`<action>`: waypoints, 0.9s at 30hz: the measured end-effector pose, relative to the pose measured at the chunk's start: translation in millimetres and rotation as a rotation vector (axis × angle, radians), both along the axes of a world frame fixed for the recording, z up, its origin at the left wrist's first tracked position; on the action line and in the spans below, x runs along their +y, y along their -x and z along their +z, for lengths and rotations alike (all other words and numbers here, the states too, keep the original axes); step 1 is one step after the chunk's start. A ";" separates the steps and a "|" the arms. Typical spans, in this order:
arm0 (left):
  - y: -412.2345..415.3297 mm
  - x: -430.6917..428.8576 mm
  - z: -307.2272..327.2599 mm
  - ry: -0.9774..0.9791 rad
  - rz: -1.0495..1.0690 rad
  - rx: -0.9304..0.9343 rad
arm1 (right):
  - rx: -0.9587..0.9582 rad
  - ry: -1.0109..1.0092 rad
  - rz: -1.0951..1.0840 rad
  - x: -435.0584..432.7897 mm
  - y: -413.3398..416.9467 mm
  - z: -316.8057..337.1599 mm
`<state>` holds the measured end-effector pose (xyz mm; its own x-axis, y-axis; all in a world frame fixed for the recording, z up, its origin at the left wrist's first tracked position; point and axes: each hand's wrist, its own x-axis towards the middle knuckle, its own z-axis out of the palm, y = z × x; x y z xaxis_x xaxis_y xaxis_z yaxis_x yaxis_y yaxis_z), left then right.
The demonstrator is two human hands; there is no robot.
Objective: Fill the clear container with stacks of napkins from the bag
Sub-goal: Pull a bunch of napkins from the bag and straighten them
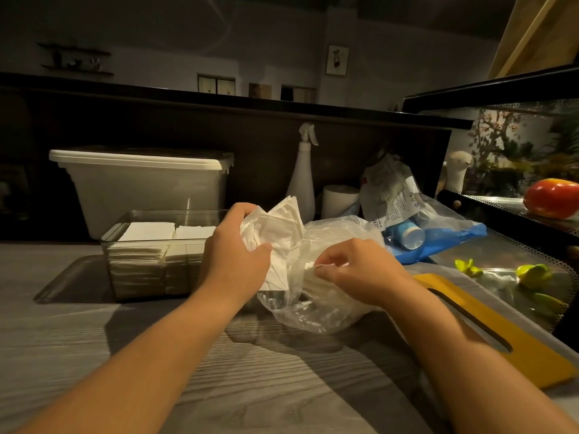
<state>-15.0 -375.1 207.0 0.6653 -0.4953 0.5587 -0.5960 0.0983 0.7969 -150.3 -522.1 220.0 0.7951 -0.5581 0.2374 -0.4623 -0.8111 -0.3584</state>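
- Lidded tub (141,180) stands at the back left.
- Clear container (156,255), in front of it, holds two stacks (163,233) of white napkins.
- Left hand (235,255) grips a loose bunch of napkins (279,233) just right of the container.
- Bag (322,296) lies open on the counter (94,324).
- Right hand (360,267) pinches napkins at the bag's mouth.
- Yellow board (501,333) lies at the right.

Beyond the right hand (357,270), a crumpled clear packet (391,195) carries lines of small dark print, too fine to read. Beside them run a few larger blue capitals, possibly "S A V", though that is uncertain. Nothing else is legible.
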 end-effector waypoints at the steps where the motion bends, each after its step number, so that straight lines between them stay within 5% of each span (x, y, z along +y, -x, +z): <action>1: -0.1 0.3 0.1 -0.002 0.002 0.000 | -0.009 -0.038 0.007 -0.1 0.5 0.7; 13: 1.6 -0.1 -0.1 -0.022 0.021 -0.019 | 0.244 0.087 0.074 5.7 -0.6 -3.7; 27: -0.1 -0.1 0.8 -0.020 0.036 -0.018 | -0.016 0.186 -0.064 -1.2 -1.1 -4.2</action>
